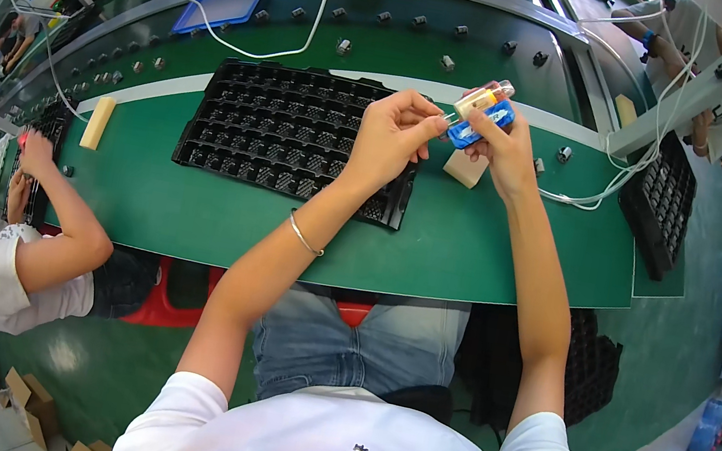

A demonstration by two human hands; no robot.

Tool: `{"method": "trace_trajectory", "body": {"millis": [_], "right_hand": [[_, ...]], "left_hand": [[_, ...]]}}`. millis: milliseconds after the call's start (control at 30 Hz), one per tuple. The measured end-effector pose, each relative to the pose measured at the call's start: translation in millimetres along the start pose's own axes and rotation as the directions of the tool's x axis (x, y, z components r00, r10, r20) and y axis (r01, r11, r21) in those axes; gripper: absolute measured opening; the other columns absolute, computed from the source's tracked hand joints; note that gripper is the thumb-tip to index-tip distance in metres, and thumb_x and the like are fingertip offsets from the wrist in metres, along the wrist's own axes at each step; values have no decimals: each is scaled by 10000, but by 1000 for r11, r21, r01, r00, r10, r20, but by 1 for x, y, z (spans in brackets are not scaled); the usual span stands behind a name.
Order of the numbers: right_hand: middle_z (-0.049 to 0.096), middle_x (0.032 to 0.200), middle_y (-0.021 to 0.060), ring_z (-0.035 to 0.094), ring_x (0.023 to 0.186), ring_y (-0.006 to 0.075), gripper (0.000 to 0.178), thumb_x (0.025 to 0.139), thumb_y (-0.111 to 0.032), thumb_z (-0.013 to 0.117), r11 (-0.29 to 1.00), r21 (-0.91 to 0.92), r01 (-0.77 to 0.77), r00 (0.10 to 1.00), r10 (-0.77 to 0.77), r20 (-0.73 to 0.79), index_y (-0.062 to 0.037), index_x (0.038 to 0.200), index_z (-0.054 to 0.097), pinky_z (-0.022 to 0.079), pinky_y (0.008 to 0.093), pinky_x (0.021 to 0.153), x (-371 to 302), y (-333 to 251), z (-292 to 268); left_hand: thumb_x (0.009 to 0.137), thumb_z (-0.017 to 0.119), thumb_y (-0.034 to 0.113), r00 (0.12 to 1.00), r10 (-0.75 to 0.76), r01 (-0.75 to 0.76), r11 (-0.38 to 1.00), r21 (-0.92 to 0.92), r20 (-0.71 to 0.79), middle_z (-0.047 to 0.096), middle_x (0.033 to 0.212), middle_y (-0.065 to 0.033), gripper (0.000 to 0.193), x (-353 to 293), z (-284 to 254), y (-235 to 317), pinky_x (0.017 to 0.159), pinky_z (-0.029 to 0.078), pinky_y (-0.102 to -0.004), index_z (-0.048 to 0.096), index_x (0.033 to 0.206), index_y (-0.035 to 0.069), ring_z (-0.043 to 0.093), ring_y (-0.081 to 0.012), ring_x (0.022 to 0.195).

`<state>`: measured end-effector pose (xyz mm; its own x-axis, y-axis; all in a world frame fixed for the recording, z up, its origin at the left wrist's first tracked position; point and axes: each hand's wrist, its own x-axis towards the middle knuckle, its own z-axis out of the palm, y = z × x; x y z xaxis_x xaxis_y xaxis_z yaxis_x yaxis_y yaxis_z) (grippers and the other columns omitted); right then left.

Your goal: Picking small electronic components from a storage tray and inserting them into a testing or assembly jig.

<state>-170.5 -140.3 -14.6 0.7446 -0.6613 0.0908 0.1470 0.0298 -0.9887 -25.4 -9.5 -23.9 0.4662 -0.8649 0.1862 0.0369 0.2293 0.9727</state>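
Black moulded plastic, a wide compartment tray (286, 132), lies on the green bench mat (472, 244) just beneath and to the left of my fingers; its many small pockets are dark and I cannot tell what sits in them. A second black tray (665, 205) rests at the mat's right end, well to the right of my fingertips.

Just under the right fingers a small beige block (466, 169) stands on the mat, and a longer beige block (97, 122) lies far out to the left. Beyond my fingertips runs a dark green conveyor strip (390, 49) carrying small grey parts, with a blue flat tray (223, 4) further left on it. White cables (613, 172) loop in from the right, ending close beside the right wrist. Another person's arm (61, 218) reaches over the mat's left edge, well apart from my hands.

My left hand (390, 135) is raised above the tray, thumb and forefinger pinched together at the tip of a small blue and white piece with a clear cap (480, 112). My right hand (507, 150) clamps that piece between thumb and fingers, holding it tilted, cap uppermost. Both forearms stretch forward, a thin bangle (305, 237) on the left wrist.
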Motion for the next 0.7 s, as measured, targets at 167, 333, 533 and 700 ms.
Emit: {"method": "trace_trajectory", "body": {"millis": [167,333,533,700], "right_hand": [[672,926,55,632,660,83,384,933,-251,713,991,72,-110,994,109,12,9,1186,589,490,204,504,-10,7,-6],[678,834,59,621,568,100,361,940,-255,709,982,87,-169,985,164,58,16,1154,604,500,214,504,-13,7,-9],[678,827,55,626,571,96,367,941,-263,708,961,149,-234,970,221,99,16,1156,602,498,209,494,-21,5,-13],[684,822,66,637,573,93,359,933,-284,723,955,162,-250,967,237,95,3,1117,611,492,198,473,-24,11,-17]], "left_hand": [[882,755,131,1000,-20,20,995,93,-4,714,763,-58,180,-2,5,-2,478,450,-199,654,921,-13,582,-61,541],[868,770,138,1000,23,-25,984,175,14,720,759,-69,193,-4,4,-3,481,461,-205,657,914,-12,604,-65,552],[874,766,151,998,-52,49,996,71,42,726,761,-71,197,-6,8,-4,486,472,-213,658,884,-14,623,-78,557],[888,749,149,995,89,-96,966,239,40,721,736,-69,185,-9,14,-8,474,454,-210,657,888,-12,611,-75,542]]}}
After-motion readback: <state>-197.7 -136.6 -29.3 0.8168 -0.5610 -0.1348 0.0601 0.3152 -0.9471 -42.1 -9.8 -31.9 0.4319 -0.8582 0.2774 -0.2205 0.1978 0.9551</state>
